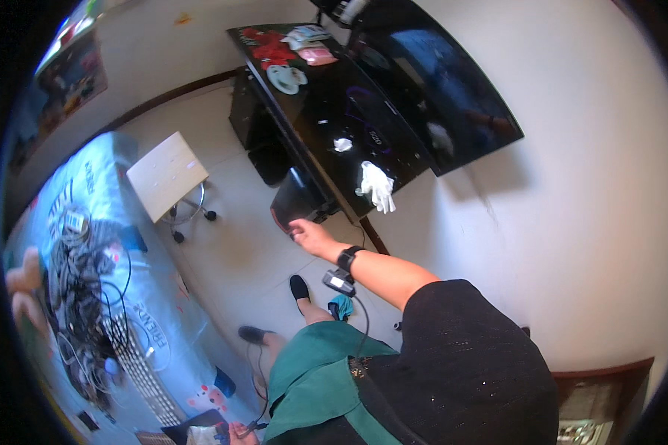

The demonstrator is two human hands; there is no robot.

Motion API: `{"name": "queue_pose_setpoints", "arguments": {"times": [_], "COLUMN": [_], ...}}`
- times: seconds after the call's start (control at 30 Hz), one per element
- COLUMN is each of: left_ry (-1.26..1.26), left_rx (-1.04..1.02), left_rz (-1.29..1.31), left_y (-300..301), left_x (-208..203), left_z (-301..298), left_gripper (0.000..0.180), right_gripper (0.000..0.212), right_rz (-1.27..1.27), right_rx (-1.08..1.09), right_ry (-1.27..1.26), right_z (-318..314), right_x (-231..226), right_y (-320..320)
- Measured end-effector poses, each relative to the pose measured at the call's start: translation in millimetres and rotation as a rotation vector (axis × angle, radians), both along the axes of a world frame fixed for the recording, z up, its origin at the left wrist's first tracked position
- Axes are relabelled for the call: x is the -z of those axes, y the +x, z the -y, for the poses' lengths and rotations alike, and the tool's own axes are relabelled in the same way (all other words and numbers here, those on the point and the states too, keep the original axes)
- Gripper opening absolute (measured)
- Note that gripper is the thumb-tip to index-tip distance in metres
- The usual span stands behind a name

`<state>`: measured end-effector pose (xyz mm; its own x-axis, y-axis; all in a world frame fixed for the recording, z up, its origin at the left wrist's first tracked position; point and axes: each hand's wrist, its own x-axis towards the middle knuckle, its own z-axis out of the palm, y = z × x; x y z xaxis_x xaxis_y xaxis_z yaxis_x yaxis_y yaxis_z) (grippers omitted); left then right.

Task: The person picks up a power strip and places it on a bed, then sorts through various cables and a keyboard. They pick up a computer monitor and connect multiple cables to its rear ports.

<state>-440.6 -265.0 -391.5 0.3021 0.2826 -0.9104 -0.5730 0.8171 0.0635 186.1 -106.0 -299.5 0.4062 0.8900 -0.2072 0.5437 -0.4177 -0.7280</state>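
My right hand [308, 236] reaches out with a black wristband [347, 259] on the wrist. Its fingers are spread and rest on the top edge of a black bin-like object with a reddish rim [295, 199], which stands on the floor under a glossy black desk [326, 104]. A small black device with a lit screen [338, 282] hangs below the forearm, its cable running to my waist. My left hand [239, 432] barely shows at the lower edge, where a thin black cable [260, 378] ends; its grip is hidden. I wear a black top, a green skirt and dark shoes.
White gloves [377, 185] hang over the desk's near edge, a crumpled white tissue [342, 144] lies behind them. A dark flat screen [441, 81] hangs on the wall. A white wheeled stool [167, 176] stands on the tiles. A bed [148, 326] at left carries tangled cables [82, 282].
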Motion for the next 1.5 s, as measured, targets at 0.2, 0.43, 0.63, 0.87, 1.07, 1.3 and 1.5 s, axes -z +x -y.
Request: {"name": "queue_pose_setpoints", "arguments": {"times": [0.2,0.43,0.63,0.87,1.07,1.3,1.5], "left_ry": [0.048,0.183,0.178,0.116,0.077,0.131,0.202], "left_rx": [-0.12,-0.013,0.066,-0.063,-0.164,-0.322,-0.298], "left_rz": [-0.203,0.273,-0.318,-0.142,-0.419,-0.412,-0.392], "left_y": [59.7,114.2,199.2,262.3,225.0,263.1,246.5], "left_x": [-49.2,-51.2,-94.2,-109.6,-71.8,-132.4,-118.3], "left_z": [-80.7,-119.6,-131.0,-134.6,-121.4,-120.2,-118.8], "left_gripper": [0.018,0.017,0.013,0.015,0.016,0.023,0.024], "right_gripper": [0.032,0.026,0.037,0.012,0.018,0.012,0.011], "right_rz": [-0.059,0.382,0.59,0.451,0.464,0.394,0.29], "right_rx": [0.186,0.207,0.157,0.019,0.061,0.062,0.028], "right_ry": [0.202,0.315,0.217,0.226,0.297,0.077,0.281], "right_z": [17.5,-18.3,-71.7,-98.0,-160.4,-162.3,-153.3], "right_x": [-24.0,-45.7,-32.5,2.1,-12.8,6.6,12.0], "right_y": [68.2,183.2,241.8,289.1,298.8,301.9,292.6]}}
